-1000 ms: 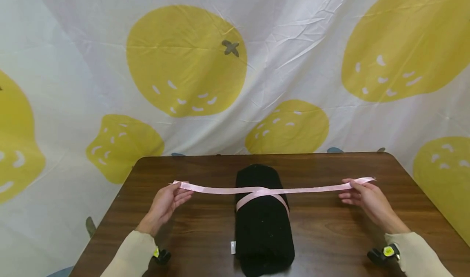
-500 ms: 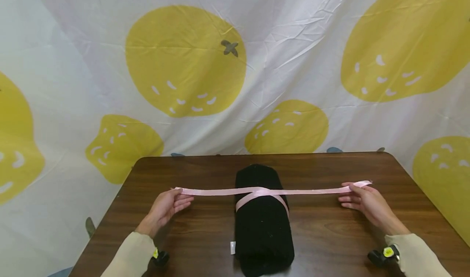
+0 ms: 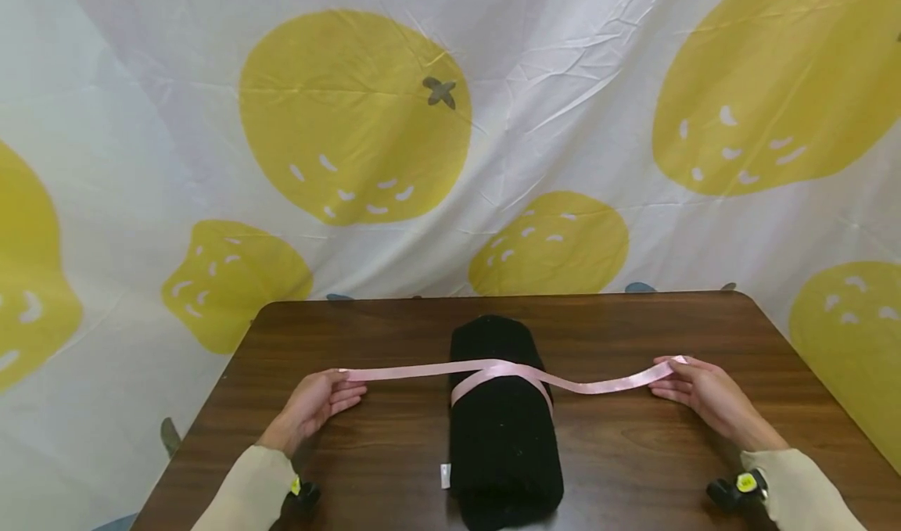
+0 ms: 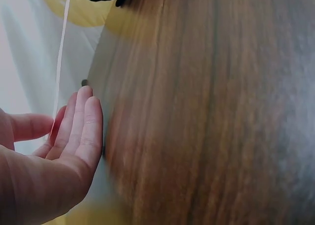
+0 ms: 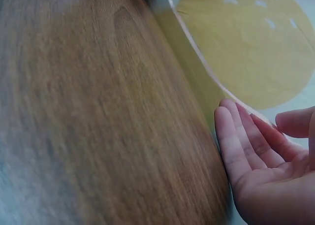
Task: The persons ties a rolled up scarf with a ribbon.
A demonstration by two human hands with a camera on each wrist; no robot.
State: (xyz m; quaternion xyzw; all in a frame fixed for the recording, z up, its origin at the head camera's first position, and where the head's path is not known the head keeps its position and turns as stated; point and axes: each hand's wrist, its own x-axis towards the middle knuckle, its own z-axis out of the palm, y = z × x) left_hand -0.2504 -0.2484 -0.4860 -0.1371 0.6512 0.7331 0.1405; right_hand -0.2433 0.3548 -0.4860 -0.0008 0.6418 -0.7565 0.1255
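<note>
The left hand pinches one end of the pink ribbon between thumb and nearly straight fingers, lower left of centre. The right hand pinches the other end likewise, at lower right. The ribbon crosses over the black rolled towel, lower centre, on the brown table, sagging on the right side.

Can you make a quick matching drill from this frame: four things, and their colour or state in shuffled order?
Things:
1. ribbon
2. rolled cloth
3. left hand
4. table

States:
A. dark brown wood
B. black, lying on the table
C. pink, crossed over the roll
D. pinches one ribbon end

Pairs: 1-C, 2-B, 3-D, 4-A
</note>
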